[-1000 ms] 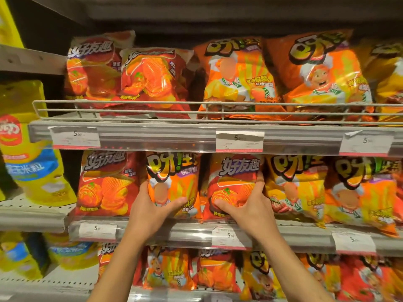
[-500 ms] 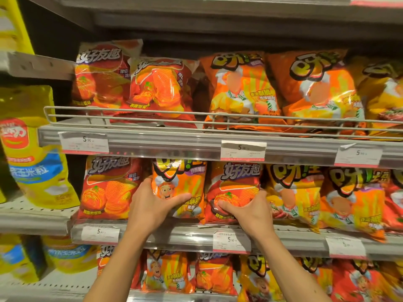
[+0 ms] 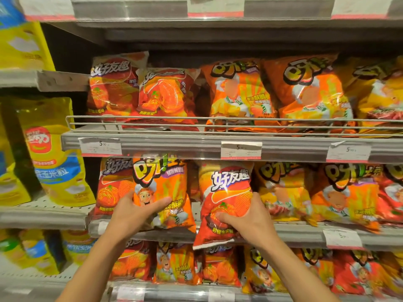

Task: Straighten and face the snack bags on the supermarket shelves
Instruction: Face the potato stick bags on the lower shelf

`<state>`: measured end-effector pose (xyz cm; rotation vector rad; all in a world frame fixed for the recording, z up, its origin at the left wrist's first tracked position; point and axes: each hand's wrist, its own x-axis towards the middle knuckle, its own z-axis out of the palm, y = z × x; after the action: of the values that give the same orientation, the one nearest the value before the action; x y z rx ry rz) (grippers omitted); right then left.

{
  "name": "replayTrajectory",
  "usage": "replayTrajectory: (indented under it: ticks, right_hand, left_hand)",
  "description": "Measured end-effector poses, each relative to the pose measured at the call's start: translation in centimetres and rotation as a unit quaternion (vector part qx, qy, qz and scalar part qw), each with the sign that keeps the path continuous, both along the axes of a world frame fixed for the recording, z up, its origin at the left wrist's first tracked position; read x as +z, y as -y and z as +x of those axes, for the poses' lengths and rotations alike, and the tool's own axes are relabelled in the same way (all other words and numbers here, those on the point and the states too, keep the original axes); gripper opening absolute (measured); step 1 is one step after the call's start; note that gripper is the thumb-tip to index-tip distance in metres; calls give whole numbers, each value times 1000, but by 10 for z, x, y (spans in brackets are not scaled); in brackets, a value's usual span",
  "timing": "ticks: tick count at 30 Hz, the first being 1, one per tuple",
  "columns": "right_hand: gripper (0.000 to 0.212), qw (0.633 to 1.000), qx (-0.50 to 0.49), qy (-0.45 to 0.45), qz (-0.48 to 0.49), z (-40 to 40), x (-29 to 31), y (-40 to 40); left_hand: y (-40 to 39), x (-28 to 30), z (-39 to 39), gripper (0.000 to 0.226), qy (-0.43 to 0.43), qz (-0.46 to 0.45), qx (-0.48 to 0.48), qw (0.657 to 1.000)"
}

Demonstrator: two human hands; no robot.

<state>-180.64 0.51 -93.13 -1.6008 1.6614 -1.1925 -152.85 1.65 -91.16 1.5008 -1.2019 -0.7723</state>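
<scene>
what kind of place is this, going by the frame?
Most likely a supermarket snack aisle: tiered metal shelves with price tags on the edges, rows of matching snack bags, and a wire front rail.

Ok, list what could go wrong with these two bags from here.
1. The red bag hangs over the shelf edge, held only by the right hand; it could drop.
2. The fingers dig into it, so chips may get crushed.
3. The orange bag in the left hand leans across the bag behind and may end up covering it.
</scene>
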Motion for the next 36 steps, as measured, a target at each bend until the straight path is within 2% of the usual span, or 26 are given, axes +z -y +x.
replayTrajectory:
  ticks: [3, 6, 10, 16, 21, 27, 36]
  right_hand:
    - [84, 999, 43, 9, 18, -18, 1, -20]
    - [93, 997, 57, 25, 36, -40, 3, -41]
    - [88, 999, -1, 23, 24, -73, 7, -56]
    - [83, 996, -85, 22, -13, -98, 7, -56]
    - [82, 994, -100, 39, -13, -97, 8, -52]
    - [91, 995, -93, 34, -9, -90, 12, -52]
    - [87, 997, -80, 21, -1, -67, 10, -67]
  left_hand:
    - [0, -2, -8, 75, -6, 2, 18, 1000]
    - [7, -4, -27, 76, 7, 12, 18, 1000]
    - [26, -1, -64, 85, 15, 5, 1, 1000]
    - [48, -6, -128, 67, 17, -4, -33, 999]
    - [65, -16, -156, 68, -18, 18, -67, 997]
    - [75, -22, -163, 68, -1, 6, -90, 996]
    - [70, -16, -149, 33, 68, 21, -206, 976]
